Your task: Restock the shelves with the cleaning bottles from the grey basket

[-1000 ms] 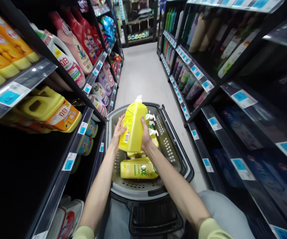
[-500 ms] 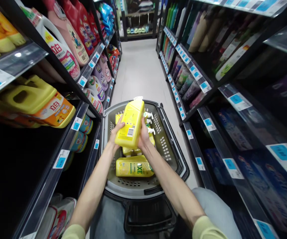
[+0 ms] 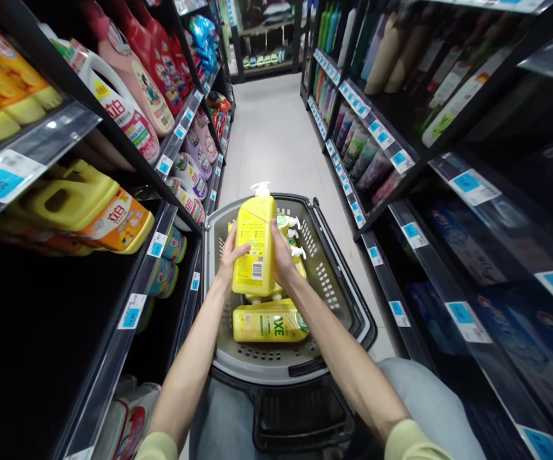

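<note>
Both hands grip a yellow pump bottle [image 3: 256, 239] above the basket, its white pump at the top and its printed back label with a barcode toward me. My left hand [image 3: 231, 254] is closed on its left side, thumb lying across the label. Around the right side my right hand [image 3: 283, 254] is closed, its fingers partly hidden behind the bottle. Below, a grey shopping basket [image 3: 231, 361] holds several more yellow bottles. One lying bottle [image 3: 261, 323] shows the letters AXE; others beyond it, partly covered by my hands, have white pumps [image 3: 293, 222] pointing right.
On the left shelves stand yellow-orange jugs [image 3: 108, 207], a white detergent bottle [image 3: 117, 105] and red bottles [image 3: 161, 57]. Right shelves hold tall bottles [image 3: 381, 57] and blue boxes [image 3: 458, 243]. The pale aisle floor [image 3: 269, 128] runs ahead between them. A black basket handle [image 3: 302, 415] lies near my knees.
The held bottle has turned more upright, and its white pump now shows clearly. My left thumb lies further over the label. The whole view has shifted slightly.
</note>
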The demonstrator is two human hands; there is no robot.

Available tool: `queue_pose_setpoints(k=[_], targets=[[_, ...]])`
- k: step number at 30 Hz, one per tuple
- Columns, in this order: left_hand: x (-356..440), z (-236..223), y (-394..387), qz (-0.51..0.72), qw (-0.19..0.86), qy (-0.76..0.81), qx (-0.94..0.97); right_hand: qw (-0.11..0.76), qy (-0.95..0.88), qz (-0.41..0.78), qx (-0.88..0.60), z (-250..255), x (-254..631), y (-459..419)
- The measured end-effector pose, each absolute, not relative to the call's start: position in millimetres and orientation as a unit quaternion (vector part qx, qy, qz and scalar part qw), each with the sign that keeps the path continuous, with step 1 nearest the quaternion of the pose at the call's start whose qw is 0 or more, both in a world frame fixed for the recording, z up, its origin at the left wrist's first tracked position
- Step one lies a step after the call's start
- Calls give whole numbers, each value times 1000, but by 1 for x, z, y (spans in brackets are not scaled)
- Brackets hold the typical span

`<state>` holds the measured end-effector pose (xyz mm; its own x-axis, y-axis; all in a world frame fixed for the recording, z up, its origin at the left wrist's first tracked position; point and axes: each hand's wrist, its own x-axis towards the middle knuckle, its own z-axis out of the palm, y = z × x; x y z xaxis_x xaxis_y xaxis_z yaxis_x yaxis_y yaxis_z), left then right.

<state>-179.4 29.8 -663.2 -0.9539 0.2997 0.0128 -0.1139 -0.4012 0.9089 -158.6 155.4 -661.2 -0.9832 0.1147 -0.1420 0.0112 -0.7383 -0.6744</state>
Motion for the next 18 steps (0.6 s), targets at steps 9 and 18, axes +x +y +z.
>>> queue_pose_setpoints(k=[9,18], targets=[[-181,-667,33,818,109,555,101,59,-350,923,-148,-654,-156,154],[-183,-668,28,816,102,554,131,85,-355,920,-138,-648,-151,150]])
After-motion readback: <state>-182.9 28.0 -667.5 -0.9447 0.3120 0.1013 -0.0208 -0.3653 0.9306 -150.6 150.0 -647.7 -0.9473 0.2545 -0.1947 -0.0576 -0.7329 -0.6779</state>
